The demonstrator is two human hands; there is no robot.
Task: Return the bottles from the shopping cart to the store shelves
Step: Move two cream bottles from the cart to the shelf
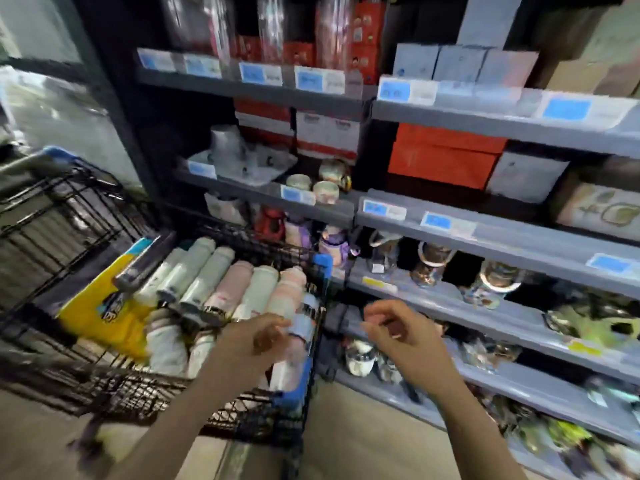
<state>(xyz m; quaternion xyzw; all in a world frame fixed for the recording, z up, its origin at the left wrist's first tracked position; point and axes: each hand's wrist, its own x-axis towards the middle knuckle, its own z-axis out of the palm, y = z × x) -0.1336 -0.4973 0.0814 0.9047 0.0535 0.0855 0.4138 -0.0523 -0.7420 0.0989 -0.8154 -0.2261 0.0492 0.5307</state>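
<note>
A black wire shopping cart [55, 216] stands at the left, filled with several pale green, white and pink bottles [221, 282] lying side by side. My left hand [256, 341] hovers over the cart's right end, fingers loosely curled beside a bottle with a pale blue band [304, 323]; whether it touches that bottle is blurred. My right hand [398, 330] floats in front of the lower grey shelves [450, 299], fingers half curled and holding nothing. The whole frame is motion-blurred.
A yellow package [100, 313] lies in the cart's left part. Grey shelves hold red and white boxes [443, 154], small cups [325, 190], glass jars [433, 261] and colourful bottles [334, 244]. Blue price tags line the shelf edges. Beige floor lies below.
</note>
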